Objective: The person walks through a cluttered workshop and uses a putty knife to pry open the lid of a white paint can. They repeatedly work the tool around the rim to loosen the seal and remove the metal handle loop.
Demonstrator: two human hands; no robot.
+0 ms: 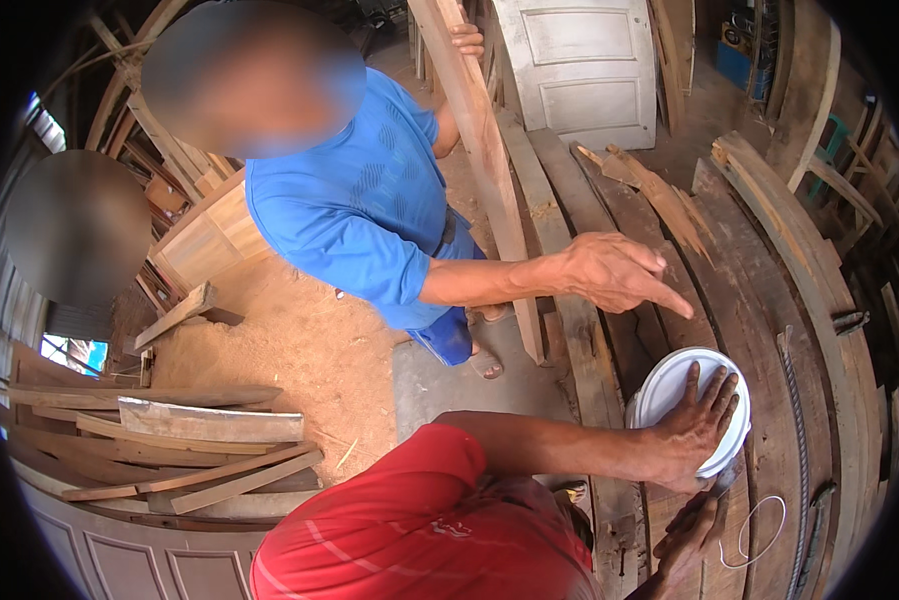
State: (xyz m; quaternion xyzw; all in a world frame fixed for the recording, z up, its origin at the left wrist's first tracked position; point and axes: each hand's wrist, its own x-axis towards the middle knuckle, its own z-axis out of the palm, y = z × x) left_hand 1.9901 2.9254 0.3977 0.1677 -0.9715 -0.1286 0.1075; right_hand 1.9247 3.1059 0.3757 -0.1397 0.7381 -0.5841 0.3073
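A white round lid (659,395) tops a tub standing on dark wooden planks at the right. My left hand (697,415) lies flat on the lid with its fingers spread. Close to the lid's near edge, my right hand (691,535) is closed around a flat grey-bladed tool (726,478). The blade meets the rim beside my left thumb; its exact kind is hard to make out. A thin white loop (754,562) lies on the planks to the right of my right hand.
A co-worker in a blue shirt (359,190) points toward the lid and steadies an upright timber (484,150). Another person stands at far left. A twisted rod (795,450) lies along the planks. Loose boards (209,425) are piled left; a white door (584,75) leans behind.
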